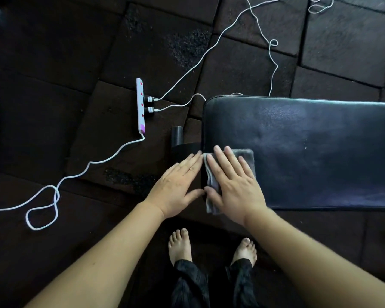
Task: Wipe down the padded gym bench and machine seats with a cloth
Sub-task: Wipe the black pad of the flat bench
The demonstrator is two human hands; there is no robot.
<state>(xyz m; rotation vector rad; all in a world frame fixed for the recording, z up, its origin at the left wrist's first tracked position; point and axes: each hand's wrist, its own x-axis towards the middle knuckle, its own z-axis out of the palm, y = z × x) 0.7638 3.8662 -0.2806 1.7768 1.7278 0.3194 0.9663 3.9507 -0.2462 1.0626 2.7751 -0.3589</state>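
Cloth (247, 157) sits at the near left corner of the bench (309, 152), pressed flat under your straight-fingered right hand (233, 185), left hand (176, 185) open at the pad's end beside it, so one hard sweep leftward could push it off that edge, toward the power strip (141, 105) beyond.

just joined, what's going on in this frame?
A barefoot person stands at the end of a black padded bench, wiping it down. The right hand presses flat on a folded grey cloth at the bench's near end corner, with part of the cloth hanging over the end. The left hand lies flat right beside it, fingertips at the cloth's edge. A white power strip with two adapters plugged in lies on the floor mats nearby.
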